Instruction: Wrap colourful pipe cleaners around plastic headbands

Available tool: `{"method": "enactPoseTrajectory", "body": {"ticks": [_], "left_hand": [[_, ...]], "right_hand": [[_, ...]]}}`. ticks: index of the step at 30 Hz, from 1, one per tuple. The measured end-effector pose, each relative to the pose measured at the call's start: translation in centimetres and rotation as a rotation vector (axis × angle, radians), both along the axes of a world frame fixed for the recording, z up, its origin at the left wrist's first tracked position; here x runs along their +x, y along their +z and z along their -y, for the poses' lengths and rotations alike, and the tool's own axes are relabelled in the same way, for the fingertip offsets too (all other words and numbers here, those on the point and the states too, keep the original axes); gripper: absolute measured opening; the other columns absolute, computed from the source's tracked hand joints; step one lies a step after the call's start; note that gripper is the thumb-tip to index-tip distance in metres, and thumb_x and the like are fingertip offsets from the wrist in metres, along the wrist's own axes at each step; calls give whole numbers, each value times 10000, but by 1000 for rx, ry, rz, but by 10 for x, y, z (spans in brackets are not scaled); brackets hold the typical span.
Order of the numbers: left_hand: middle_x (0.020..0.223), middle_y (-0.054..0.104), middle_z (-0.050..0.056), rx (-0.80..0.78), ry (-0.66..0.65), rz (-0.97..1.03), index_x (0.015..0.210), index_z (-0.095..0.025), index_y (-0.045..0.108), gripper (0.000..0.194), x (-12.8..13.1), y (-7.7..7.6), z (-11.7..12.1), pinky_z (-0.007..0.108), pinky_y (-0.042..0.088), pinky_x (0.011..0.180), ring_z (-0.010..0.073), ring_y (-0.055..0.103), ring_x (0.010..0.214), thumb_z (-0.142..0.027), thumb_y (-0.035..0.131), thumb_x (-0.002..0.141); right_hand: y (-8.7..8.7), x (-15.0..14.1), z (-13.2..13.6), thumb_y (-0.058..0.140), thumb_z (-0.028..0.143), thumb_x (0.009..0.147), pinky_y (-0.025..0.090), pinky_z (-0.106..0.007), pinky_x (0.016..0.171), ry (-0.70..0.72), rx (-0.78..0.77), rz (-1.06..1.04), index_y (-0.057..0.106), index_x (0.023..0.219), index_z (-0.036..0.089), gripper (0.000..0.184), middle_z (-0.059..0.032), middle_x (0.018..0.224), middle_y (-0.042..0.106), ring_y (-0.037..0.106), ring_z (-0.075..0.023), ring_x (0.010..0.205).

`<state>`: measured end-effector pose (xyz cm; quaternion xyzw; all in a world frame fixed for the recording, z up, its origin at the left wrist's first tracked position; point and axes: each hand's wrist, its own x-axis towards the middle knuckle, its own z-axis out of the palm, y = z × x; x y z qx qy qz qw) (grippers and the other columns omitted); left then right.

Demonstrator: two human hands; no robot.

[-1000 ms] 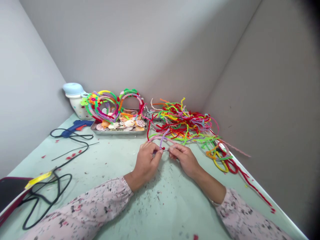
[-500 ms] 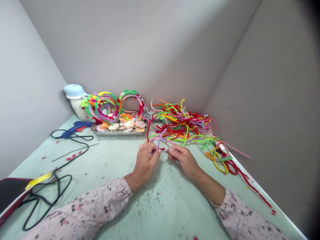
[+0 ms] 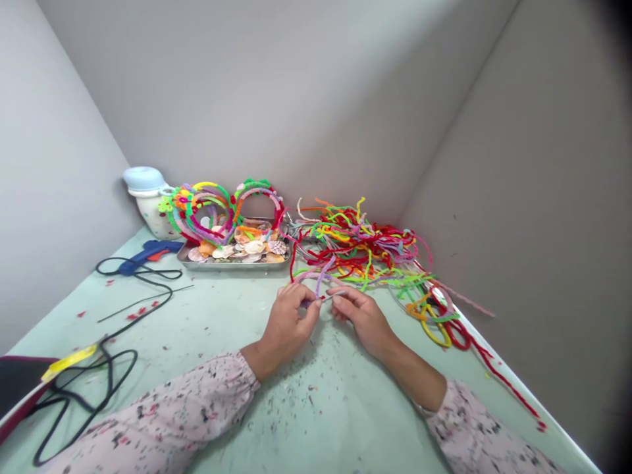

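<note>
My left hand (image 3: 289, 321) is closed in a pinch on a purple pipe cleaner (image 3: 323, 275), which sticks up from the fingertips and bends over. A small red pipe-cleaner bit (image 3: 322, 297) shows at the thumb tip. From there a thin grey strand (image 3: 336, 293) runs right to the fingertips of my right hand (image 3: 364, 321). Those fingers are closed together at the strand; their inner side is hidden. Both hands are just above the table, a short gap apart. Behind the left fingers a pink pipe cleaner (image 3: 307, 276) curves toward the pile.
A metal tray (image 3: 232, 266) holds shells and pipe-cleaner headbands (image 3: 259, 187). Right of it lies a tangled pipe-cleaner pile (image 3: 355, 240). Scissors with yellow handles (image 3: 437, 332) lie near the right edge. At left are a blue glue gun (image 3: 143, 255), a black cord (image 3: 118, 368) and a white jar (image 3: 153, 214).
The grey strand's end now shows above my right fingertips, angled slightly up to the right. The purple pipe cleaner has tilted a little rightward. My hands stay nearly in place.
</note>
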<state>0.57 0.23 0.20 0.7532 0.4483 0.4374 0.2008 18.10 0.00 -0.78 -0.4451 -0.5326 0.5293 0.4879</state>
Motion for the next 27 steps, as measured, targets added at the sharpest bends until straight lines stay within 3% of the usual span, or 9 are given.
{"method": "enactPoseTrajectory", "body": {"ticks": [15, 27], "left_hand": [[851, 591, 22, 128, 29, -33, 836, -200, 576, 75, -1, 3, 3, 338, 378, 837, 188, 529, 885, -232, 526, 881], [800, 549, 24, -3, 21, 31, 761, -193, 524, 151, 0, 2, 0, 325, 393, 784, 189, 504, 829, -238, 472, 895]], "right_hand": [[3, 0, 0, 633, 366, 798, 393, -270, 620, 27, 3, 46, 640, 748, 179, 194, 15, 654, 591, 489, -125, 602], [5, -1, 1, 635, 388, 788, 387, -272, 613, 29, 2, 89, 644, 743, 184, 209, 17, 646, 576, 475, -128, 598]]}}
